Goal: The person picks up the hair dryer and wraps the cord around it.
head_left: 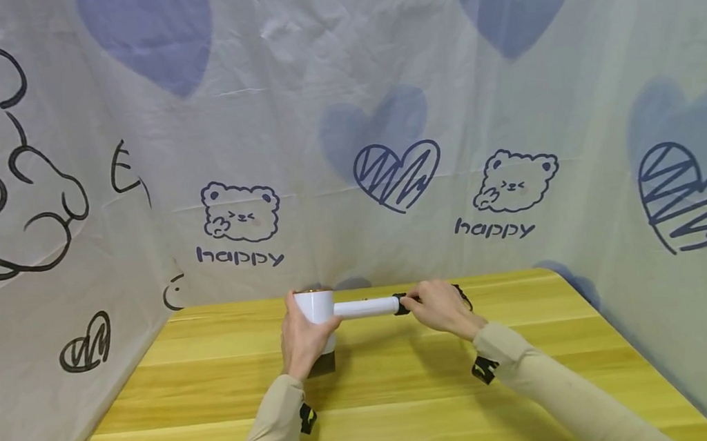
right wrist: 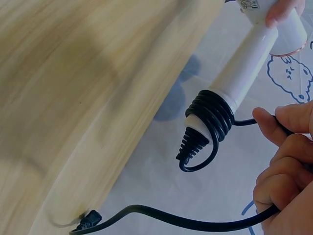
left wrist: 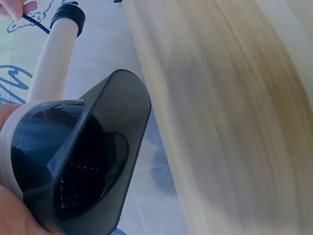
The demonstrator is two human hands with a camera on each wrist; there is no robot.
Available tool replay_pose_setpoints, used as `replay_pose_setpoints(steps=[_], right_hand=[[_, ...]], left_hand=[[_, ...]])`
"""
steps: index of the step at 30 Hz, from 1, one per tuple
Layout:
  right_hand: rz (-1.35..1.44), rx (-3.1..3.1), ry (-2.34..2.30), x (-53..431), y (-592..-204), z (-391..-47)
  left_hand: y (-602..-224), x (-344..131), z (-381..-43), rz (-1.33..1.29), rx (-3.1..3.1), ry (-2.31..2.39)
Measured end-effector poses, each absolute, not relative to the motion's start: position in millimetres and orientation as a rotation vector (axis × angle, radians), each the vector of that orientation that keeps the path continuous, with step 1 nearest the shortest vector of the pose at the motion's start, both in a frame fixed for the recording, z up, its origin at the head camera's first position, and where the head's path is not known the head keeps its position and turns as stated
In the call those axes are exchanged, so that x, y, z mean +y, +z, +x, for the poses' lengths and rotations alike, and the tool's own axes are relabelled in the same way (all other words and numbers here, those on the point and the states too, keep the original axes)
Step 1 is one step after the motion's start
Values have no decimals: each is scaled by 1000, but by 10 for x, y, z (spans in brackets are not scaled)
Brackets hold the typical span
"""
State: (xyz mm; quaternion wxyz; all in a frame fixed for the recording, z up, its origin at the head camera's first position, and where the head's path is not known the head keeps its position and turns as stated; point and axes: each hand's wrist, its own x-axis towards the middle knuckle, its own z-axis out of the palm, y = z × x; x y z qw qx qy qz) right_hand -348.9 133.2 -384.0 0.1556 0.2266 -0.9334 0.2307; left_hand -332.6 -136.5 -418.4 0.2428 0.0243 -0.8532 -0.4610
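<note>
My left hand (head_left: 300,337) grips the barrel of a white hair dryer (head_left: 319,309) above the table, its handle (head_left: 366,308) pointing right. A dark, see-through nozzle (left wrist: 133,90) is fitted on the barrel and faces down in the head view. Black cord (right wrist: 211,113) is wound in several turns round the handle's end, beside a ribbed sleeve (right wrist: 192,145). My right hand (head_left: 440,305) pinches the cord between thumb and forefinger near the coil, and its other fingers curl round a further stretch. The plug (right wrist: 90,219) dangles from the loose end.
A yellow wood-grain table (head_left: 392,390) lies below my hands. White cloth (head_left: 316,64) with blue hearts and bear drawings stands behind it and at both sides. Black straps (head_left: 485,369) hang at my sleeves.
</note>
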Motion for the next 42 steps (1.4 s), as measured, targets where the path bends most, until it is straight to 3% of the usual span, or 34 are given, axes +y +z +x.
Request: replay_pose_setpoints(steps=[19, 35, 42], right_hand=[[620, -2709, 859, 1364, -3750, -3378], [717, -2747, 858, 1403, -3913, -3274], [857, -2834, 1315, 1535, -4006, -3389]], left_hand=[[-4114, -1345, -3335, 189, -2208, -1343], [-4092, -1385, -3372, 336, -2100, -1732], [-4083, -1408, -3402, 313, -2045, -1906]])
